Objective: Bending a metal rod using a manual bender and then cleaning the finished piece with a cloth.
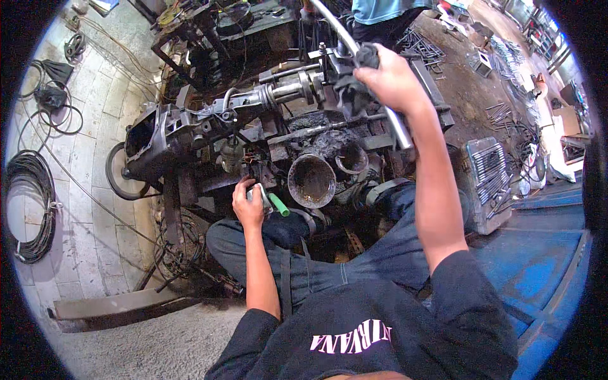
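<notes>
My right hand (396, 79) is closed around a dark rag (351, 92) against a long shiny metal rod (339, 28). The rod slants from the top edge down past my wrist, its lower end near my forearm. Lower and to the left, my left hand (247, 201) has its fingers curled round a small whitish-grey object (262, 196), mostly covered by the hand. A green handle-like cylinder (278, 204) sticks out beside it; whether it joins the grey object I cannot tell. Just right of that hand is a round, rusty metal cup (312, 181), with a smaller cup (352, 158) behind it.
A greasy lathe-like machine (247, 101) spans the area before me. At the right lies an open case of metal bits (486, 180) by a blue surface (532, 259). Coiled cable (31, 202) rests on the left floor. Another person (387, 12) stands at the top.
</notes>
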### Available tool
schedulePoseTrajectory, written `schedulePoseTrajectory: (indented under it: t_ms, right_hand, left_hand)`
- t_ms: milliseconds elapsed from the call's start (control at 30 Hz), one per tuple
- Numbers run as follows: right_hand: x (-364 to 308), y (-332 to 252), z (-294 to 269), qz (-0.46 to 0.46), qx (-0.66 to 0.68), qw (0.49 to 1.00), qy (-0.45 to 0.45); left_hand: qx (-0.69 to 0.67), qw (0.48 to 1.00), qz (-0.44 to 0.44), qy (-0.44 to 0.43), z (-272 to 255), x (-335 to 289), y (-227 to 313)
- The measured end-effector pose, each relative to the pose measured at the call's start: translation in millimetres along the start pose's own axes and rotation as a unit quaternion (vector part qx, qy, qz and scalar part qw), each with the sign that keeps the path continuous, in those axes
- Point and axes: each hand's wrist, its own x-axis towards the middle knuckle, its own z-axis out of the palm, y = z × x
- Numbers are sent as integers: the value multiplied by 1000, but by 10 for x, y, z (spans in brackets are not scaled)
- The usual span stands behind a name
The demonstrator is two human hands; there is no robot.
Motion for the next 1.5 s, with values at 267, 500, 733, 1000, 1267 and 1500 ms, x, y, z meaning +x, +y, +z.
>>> schedulePoseTrajectory:
  t_ms: [267, 500, 733, 1000, 1267, 1500]
  right_hand:
    - [-553, -274, -105, 52, -46, 997, -43]
    - [-680, -220, -170, 23, -12, 1000, -12]
    - [-693, -213, -83, 35, -14, 999, -8]
    - [-701, -144, -19, 19, 20, 999, 18]
    - [-695, -76, -62, 0, 67, 998, 14]
    - [-716, -177, -74, 30, 96, 995, -10]
  left_hand:
    - [2, 1000, -9, -9, -14, -7, -5]
    - [-4, 999, -33, -35, -13, -5, 27]
    - [-6, 998, -42, -37, -17, 10, 24]
    - [0, 999, -33, -41, -13, 1, 29]
    - [5, 1000, -2, -14, 0, 9, 14]
    - [3, 1000, -7, -18, -3, -2, 6]
